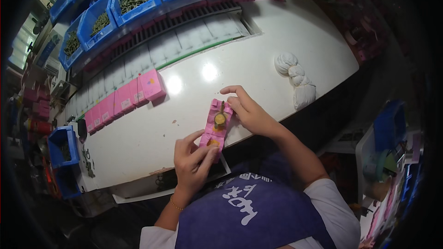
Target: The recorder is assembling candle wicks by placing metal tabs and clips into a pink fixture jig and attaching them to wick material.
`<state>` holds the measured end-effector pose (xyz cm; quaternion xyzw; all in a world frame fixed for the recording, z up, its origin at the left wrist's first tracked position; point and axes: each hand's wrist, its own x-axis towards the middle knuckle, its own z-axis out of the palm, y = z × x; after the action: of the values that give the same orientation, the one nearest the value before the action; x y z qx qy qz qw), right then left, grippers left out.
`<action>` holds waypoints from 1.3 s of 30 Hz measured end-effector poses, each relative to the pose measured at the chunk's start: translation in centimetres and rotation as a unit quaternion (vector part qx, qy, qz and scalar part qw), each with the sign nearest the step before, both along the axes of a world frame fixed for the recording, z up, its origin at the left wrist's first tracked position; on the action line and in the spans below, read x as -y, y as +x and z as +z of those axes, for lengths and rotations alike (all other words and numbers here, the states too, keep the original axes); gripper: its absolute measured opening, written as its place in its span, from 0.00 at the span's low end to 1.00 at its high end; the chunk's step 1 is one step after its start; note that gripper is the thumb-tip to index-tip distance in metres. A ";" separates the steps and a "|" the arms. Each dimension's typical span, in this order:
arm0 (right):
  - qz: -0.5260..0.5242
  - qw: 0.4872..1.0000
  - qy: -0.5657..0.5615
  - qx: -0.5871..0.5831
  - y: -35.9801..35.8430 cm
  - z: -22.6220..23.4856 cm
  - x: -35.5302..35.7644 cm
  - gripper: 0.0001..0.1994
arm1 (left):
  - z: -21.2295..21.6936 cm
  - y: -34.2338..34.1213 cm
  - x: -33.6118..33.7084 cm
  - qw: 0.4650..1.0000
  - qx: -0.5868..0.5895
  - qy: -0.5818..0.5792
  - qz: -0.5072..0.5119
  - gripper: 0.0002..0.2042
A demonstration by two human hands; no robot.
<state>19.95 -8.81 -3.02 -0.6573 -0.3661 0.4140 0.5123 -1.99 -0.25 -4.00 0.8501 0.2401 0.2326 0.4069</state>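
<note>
A pink rubber mold point(216, 139) lies folded open between my hands, above the table's near edge. In its upper half sits a round, olive-green piece point(220, 119) with a thin stem pointing to the far end. An orange-yellow patch marks the lower half. My left hand point(190, 162) grips that lower half, thumb and fingers closed at its left and near side. At the upper right edge my right hand point(249, 113) holds the mold with its lower fingers, partly hidden, while the index finger arches beyond the far end.
Closed pink mold blocks point(124, 100) stand in a row at the left. Blue bins point(134, 0) of green stemmed pieces line the back, behind a slotted rack point(175, 23). A knotted white cloth bundle point(297, 80) lies at the right of the white table point(258, 60).
</note>
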 end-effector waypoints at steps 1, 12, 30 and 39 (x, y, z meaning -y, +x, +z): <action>0.016 1.000 -0.014 0.007 0.2 0.0 -0.3 0.16 | 0.2 0.1 -0.1 1.000 -0.016 -0.005 -0.016 0.12; 0.034 0.885 0.031 0.464 1.9 -2.2 -2.2 0.24 | 1.7 4.7 -5.0 0.968 -0.112 0.132 -0.184 0.62; 0.035 0.835 0.228 0.499 -2.1 -1.0 -1.0 0.11 | 0.8 4.7 -4.6 0.979 -0.090 0.082 -0.162 0.65; -0.036 0.927 0.199 0.315 -3.2 -1.9 -0.8 0.08 | 0.7 4.9 -4.2 0.982 -0.079 0.090 -0.146 0.62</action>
<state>16.76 -8.01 -4.89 -0.6513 -0.5598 0.0856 0.5051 2.88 3.96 -3.28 0.9249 0.1225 0.1237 0.3379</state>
